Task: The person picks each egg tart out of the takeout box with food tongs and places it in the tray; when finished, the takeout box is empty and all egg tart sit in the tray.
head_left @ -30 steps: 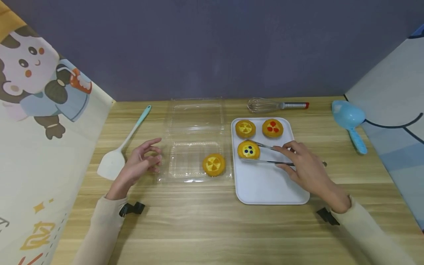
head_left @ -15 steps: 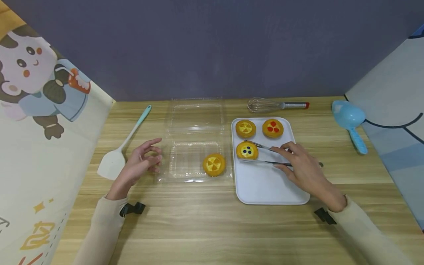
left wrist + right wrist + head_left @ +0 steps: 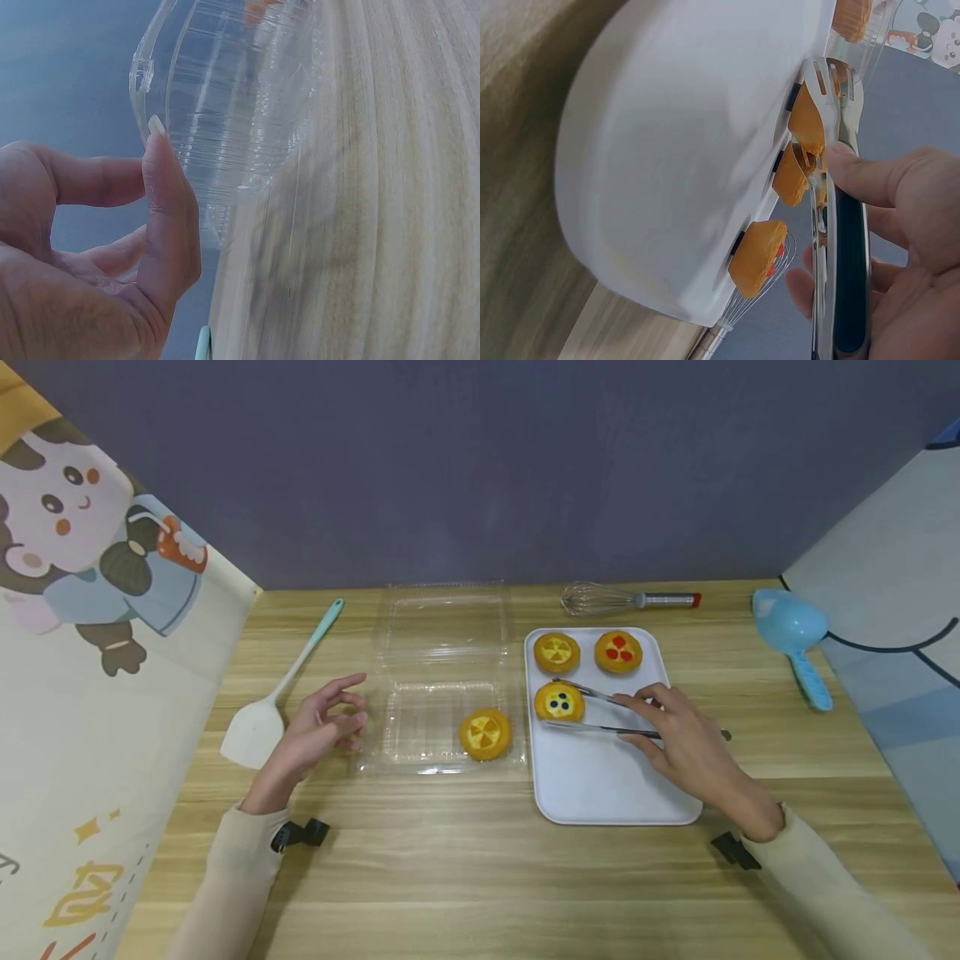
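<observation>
My right hand [image 3: 690, 747] grips metal tongs [image 3: 600, 728] with dark handle panels [image 3: 851, 270]. The tongs' arms lie on either side of a tart with blue dots [image 3: 559, 702] on the white tray [image 3: 615, 785]; whether both tips touch it I cannot tell. Behind it on the tray sit a tart with yellow wedges [image 3: 557, 652] and one with red spots [image 3: 618, 652]. My left hand [image 3: 318, 727], fingers loosely bent, is beside the left rim of a clear plastic clamshell box [image 3: 420, 727]; contact with the rim is unclear. Another yellow-wedge tart [image 3: 484, 734] lies in the box's right front part.
The box's raised lid [image 3: 446, 622] stands behind its base. A white spatula [image 3: 258, 727] with a mint handle lies left of my left hand. Behind the tray lies a whisk [image 3: 622, 600]; a blue scoop [image 3: 791, 622] is at the far right. A dark wall [image 3: 480, 477] closes off the back.
The blue-dotted tart and the tongs have shifted slightly left across the tray, my right hand with them. In the last half second hardly anything moved. My left hand stays put.
</observation>
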`<state>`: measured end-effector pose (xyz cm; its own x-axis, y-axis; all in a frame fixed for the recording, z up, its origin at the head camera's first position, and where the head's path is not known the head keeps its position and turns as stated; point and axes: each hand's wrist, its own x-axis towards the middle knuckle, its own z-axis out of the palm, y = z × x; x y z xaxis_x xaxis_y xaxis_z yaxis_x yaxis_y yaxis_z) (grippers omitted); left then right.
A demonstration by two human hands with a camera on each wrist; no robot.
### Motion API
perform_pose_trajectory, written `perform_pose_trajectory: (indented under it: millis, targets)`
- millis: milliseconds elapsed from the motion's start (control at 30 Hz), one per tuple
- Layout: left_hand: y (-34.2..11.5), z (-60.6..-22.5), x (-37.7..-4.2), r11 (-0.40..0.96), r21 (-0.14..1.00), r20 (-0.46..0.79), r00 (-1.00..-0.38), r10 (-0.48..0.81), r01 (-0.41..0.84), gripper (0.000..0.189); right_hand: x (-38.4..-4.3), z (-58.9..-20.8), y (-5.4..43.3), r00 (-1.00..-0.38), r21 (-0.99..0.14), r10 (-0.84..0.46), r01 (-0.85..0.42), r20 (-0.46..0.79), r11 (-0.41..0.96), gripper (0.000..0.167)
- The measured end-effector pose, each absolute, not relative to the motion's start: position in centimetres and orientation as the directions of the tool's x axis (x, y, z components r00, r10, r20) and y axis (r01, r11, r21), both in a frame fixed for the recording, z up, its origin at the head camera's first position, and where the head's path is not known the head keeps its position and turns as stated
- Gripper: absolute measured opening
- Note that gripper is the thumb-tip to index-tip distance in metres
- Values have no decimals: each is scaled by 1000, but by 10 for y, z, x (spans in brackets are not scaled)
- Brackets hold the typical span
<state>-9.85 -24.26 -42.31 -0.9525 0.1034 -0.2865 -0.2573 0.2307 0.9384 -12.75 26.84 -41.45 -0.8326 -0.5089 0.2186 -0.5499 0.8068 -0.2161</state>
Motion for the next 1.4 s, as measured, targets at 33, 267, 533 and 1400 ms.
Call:
perform_pose_trajectory:
  millis: [33, 267, 533, 1400]
  targets:
    - [-243, -423, -99, 229, 939, -286, -953, 105, -257, 68, -127, -415, 269, -831, -216, -510, -552, 222, 805, 52]
    - [-242, -424, -97, 220, 941, -285, -953, 103, -258, 68, -128, -414, 269, -823, -217, -519, -564, 232, 797, 52]
    - [-242, -422, -97, 217, 941, -287, -953, 100, -261, 68, -126, -411, 267, -831, -214, -514, -553, 211, 806, 56]
    - [-242, -421, -98, 223, 943, -273, -957, 101, -246, 68, -129, -365, 240, -730, -149, -624, -675, 280, 723, 66]
